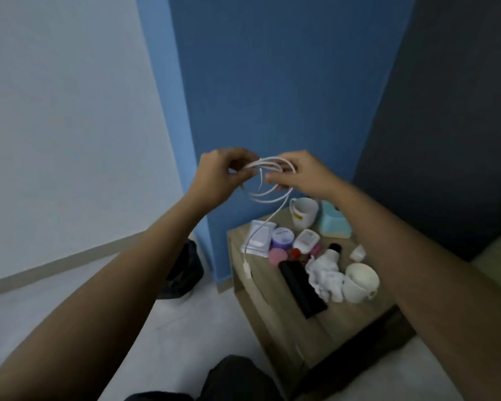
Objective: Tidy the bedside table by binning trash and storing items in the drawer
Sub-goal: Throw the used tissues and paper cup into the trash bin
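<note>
**Figure.** Centre of frame: the left hand and the right hand are each pinching a white cable, with fingers curling round the looped strands gathered between them. The cable's free end is dangling towards lower centre, and its plug is hanging at the left edge of the bedside table. Lying on the table, right of centre: a mug, a white cup, crumpled tissue, a long black object, a white packet and a purple jar. A black bin bag is sitting on the floor, left of the table.
</note>
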